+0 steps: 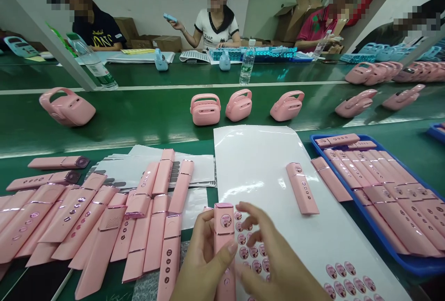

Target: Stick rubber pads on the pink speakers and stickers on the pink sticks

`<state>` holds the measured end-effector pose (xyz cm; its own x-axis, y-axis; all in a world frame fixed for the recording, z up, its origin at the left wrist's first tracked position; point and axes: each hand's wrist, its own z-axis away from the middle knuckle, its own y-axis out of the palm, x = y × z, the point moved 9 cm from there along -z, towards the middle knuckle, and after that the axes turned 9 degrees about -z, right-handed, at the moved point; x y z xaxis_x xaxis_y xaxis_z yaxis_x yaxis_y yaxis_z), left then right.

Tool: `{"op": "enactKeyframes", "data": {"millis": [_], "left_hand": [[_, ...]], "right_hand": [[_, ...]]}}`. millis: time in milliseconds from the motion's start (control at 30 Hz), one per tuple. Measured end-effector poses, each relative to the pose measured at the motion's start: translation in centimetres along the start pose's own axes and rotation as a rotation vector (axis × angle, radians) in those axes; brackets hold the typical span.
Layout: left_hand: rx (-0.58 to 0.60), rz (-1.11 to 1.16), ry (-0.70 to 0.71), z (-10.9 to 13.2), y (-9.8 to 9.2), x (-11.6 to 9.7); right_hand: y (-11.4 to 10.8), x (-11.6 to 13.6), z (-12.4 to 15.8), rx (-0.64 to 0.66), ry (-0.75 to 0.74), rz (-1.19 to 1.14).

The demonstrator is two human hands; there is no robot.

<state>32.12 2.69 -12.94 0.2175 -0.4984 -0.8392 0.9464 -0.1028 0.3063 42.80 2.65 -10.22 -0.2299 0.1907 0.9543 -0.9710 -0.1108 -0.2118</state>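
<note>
My left hand point(203, 257) is wrapped round a pink handset point(224, 241) held upright over the sheet's left edge; a round picture sticker shows near its top. Just right of it, my right hand point(267, 250) has its fingers apart and curved, with nothing seen between them. Under and beside that hand lie rows of round stickers point(255, 251) on a large white glossy sheet point(257, 166). Another pink handset point(301, 188) rests on the sheet, up and to the right. More round stickers point(349, 287) show at the sheet's lower right.
Many pink handsets point(79, 210) are heaped at left, partly over white papers point(121, 164). A blue tray point(417, 266) of handsets stands at right. Beyond, pink handled devices point(205, 109) sit on a green surface point(146, 125). Several people point(217, 25) sit across, near water bottles point(247, 62).
</note>
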Motion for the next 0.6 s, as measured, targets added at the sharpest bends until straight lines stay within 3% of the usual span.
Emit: {"op": "enactKeyframes", "data": {"millis": [100, 200, 233, 300, 367, 400, 500, 600], "left_hand": [[-0.007, -0.006, -0.052, 0.2, 0.8, 0.7], [0.033, -0.251, 0.101, 0.3, 1.7, -0.3], [-0.013, -0.395, 0.193, 0.4, 1.4, -1.0], [-0.215, -0.736, 0.366, 0.5, -0.1, -2.5], [-0.404, -1.056, 0.442, 0.4, -1.7, -3.1], [-0.443, -1.185, 0.46, 0.1, -2.2, -3.0], [-0.393, -1.456, 0.468, -1.3, -2.8, -1.3], [-0.361, -1.516, 0.433, -2.2, -3.7, 0.1]], "right_hand": [[1.3, -0.2, 1.0, 0.012, -0.126, 0.141], [0.0, -0.1, 0.6, -0.139, -0.176, 0.265], [-0.7, 0.0, 0.1, -0.175, -0.178, 0.315], [-3.0, 0.2, -1.3, -0.254, -0.161, 0.454], [-5.4, 0.4, -2.8, -0.343, -0.142, 0.691], [-6.4, 0.5, -3.6, -0.381, -0.134, 0.816], [-8.1, 0.3, -5.5, -0.445, -0.134, 1.067], [-9.2, -0.1, -6.6, -0.515, -0.12, 1.116]]}}
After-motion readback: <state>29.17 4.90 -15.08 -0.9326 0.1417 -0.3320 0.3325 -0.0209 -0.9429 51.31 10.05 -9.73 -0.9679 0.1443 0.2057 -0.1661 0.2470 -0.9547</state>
